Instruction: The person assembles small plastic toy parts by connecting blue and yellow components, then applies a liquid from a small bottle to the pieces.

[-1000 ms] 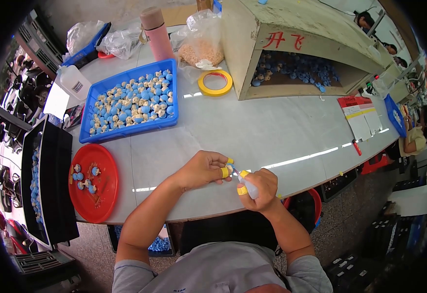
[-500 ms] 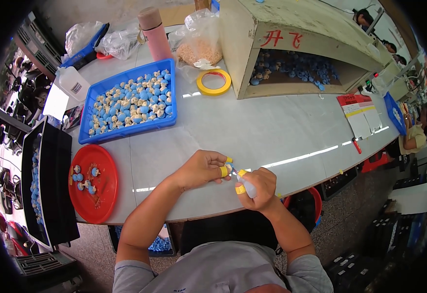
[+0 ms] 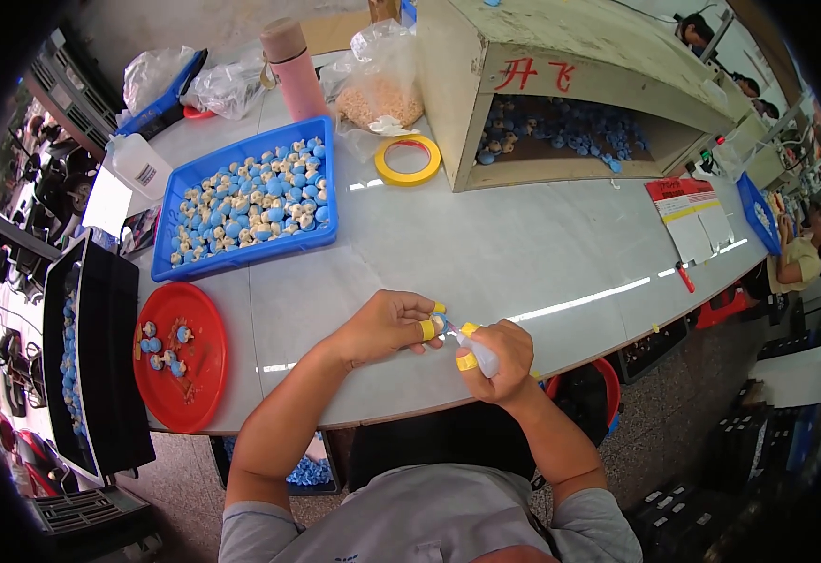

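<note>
Over the near part of the grey table, my left hand (image 3: 384,325) pinches a small blue-and-white figure piece (image 3: 440,325) between thumb and fingertips. My right hand (image 3: 512,357) is wrapped round a small translucent squeeze bottle (image 3: 487,358), whose thin tip points at the piece. Whether the tip touches it is too small to tell. Yellow tape wraps several fingertips on both hands. To the left lies a red round tray (image 3: 206,375) with several similar pieces and crumbs. Behind it a blue tray (image 3: 242,260) is filled with blue-and-cream pieces.
A yellow tape roll (image 3: 379,167), a pink bottle (image 3: 296,80) and a bag of beige bits (image 3: 380,101) stand at the back. A cream box (image 3: 561,174) holds blue parts. Right lie papers (image 3: 692,220) and a red cutter (image 3: 684,278); a black crate (image 3: 120,347) stands left.
My right hand and the squeeze bottle have shifted very slightly to the right. My left hand keeps its hold on the piece, and the view has tilted a little.
</note>
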`<state>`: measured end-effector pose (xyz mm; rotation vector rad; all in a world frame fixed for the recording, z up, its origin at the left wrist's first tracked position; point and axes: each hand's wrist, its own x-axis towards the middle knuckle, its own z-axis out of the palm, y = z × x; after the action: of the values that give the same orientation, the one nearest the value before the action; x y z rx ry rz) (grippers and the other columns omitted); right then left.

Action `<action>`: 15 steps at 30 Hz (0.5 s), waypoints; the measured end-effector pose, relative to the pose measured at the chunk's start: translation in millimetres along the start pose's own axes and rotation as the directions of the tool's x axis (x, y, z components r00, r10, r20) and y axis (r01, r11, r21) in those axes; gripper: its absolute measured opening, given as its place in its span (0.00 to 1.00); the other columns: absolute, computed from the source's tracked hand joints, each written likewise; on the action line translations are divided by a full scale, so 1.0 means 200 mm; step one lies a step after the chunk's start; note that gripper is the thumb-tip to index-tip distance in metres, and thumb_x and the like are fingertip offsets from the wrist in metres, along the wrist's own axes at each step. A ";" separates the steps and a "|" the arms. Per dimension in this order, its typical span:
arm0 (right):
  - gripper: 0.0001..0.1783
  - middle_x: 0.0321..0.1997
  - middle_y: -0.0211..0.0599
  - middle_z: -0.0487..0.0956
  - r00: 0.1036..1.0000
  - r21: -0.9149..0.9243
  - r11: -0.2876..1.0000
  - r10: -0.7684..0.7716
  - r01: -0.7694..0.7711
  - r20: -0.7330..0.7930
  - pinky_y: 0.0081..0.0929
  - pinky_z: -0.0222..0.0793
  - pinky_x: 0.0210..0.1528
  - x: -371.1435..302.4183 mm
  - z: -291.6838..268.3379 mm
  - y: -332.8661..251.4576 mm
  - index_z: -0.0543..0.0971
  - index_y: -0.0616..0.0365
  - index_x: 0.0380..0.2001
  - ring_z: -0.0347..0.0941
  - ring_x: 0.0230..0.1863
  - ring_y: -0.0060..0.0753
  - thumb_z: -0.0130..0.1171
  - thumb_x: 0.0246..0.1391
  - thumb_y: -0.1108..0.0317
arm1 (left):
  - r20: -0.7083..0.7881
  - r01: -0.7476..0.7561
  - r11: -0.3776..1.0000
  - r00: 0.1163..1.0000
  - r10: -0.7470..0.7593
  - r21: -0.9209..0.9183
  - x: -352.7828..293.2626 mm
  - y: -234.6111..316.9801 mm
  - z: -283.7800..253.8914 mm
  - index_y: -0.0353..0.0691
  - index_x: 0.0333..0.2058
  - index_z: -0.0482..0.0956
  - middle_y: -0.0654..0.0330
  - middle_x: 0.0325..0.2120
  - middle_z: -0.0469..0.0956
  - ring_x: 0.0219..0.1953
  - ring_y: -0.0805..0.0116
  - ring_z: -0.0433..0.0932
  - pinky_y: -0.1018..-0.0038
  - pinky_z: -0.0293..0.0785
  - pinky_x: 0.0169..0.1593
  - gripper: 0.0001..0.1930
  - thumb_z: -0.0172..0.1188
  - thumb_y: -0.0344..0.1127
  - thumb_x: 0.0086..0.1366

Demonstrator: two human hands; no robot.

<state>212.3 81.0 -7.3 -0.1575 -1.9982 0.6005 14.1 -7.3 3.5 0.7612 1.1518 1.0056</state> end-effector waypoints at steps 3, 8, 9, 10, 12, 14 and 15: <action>0.12 0.18 0.35 0.73 1.000 -0.022 1.000 0.014 -0.014 0.024 0.28 0.59 0.19 0.00 0.00 0.00 0.75 0.61 0.30 0.64 0.13 0.34 0.66 0.41 0.73 | 0.007 -0.003 1.000 1.000 0.003 0.002 0.00 0.00 0.00 0.24 0.54 0.70 0.52 0.42 0.79 0.41 0.68 0.81 0.78 0.77 0.40 0.22 0.60 0.30 0.65; 0.12 0.18 0.36 0.73 1.000 -0.008 1.000 0.009 -0.009 0.006 0.28 0.59 0.20 0.00 -0.01 -0.01 0.75 0.61 0.31 0.65 0.13 0.35 0.65 0.41 0.72 | 0.002 0.002 1.000 1.000 -0.002 0.008 0.00 0.00 0.00 0.25 0.54 0.70 0.52 0.42 0.79 0.41 0.68 0.81 0.78 0.77 0.40 0.22 0.60 0.30 0.65; 0.12 0.18 0.36 0.73 1.000 -0.008 1.000 0.008 -0.008 0.006 0.28 0.59 0.20 -0.01 -0.01 0.00 0.75 0.61 0.31 0.65 0.13 0.35 0.65 0.41 0.72 | 0.003 0.004 1.000 1.000 -0.004 0.004 0.00 0.01 0.01 0.24 0.54 0.70 0.52 0.42 0.79 0.41 0.68 0.81 0.78 0.77 0.40 0.21 0.60 0.30 0.65; 0.12 0.18 0.36 0.73 1.000 0.014 1.000 0.015 -0.015 -0.015 0.28 0.59 0.20 -0.02 -0.02 0.00 0.75 0.61 0.31 0.65 0.14 0.35 0.65 0.42 0.72 | 0.006 0.007 1.000 1.000 -0.007 0.001 -0.01 0.02 0.01 0.24 0.54 0.70 0.52 0.42 0.80 0.41 0.68 0.81 0.78 0.77 0.40 0.21 0.59 0.30 0.65; 0.12 0.18 0.37 0.73 0.999 0.036 0.999 0.022 -0.020 -0.038 0.28 0.60 0.20 -0.03 -0.03 0.00 0.75 0.61 0.31 0.65 0.14 0.36 0.65 0.43 0.72 | 0.003 0.005 1.000 1.000 -0.005 -0.006 -0.01 0.03 0.01 0.24 0.53 0.70 0.52 0.42 0.80 0.40 0.68 0.81 0.78 0.77 0.40 0.21 0.59 0.30 0.65; 0.12 0.19 0.38 0.74 0.992 0.086 0.994 0.073 -0.064 -0.106 0.28 0.61 0.21 -0.02 -0.04 -0.01 0.74 0.62 0.33 0.66 0.15 0.36 0.64 0.45 0.71 | 0.002 0.002 1.000 1.000 -0.002 -0.010 -0.01 0.04 0.01 0.24 0.53 0.70 0.52 0.41 0.80 0.40 0.68 0.82 0.78 0.77 0.39 0.21 0.59 0.30 0.65; 0.12 0.19 0.38 0.74 0.992 0.085 0.994 0.071 -0.062 -0.109 0.28 0.61 0.21 -0.03 -0.05 -0.01 0.74 0.62 0.33 0.66 0.15 0.36 0.64 0.45 0.71 | 0.001 0.006 1.000 1.000 -0.006 -0.024 -0.01 0.04 0.00 0.24 0.53 0.70 0.52 0.41 0.80 0.41 0.68 0.82 0.79 0.77 0.39 0.21 0.60 0.30 0.65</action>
<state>223.9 81.6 -7.5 -0.2042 -1.8632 0.6998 12.6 -6.8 12.5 0.7388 1.1386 1.0120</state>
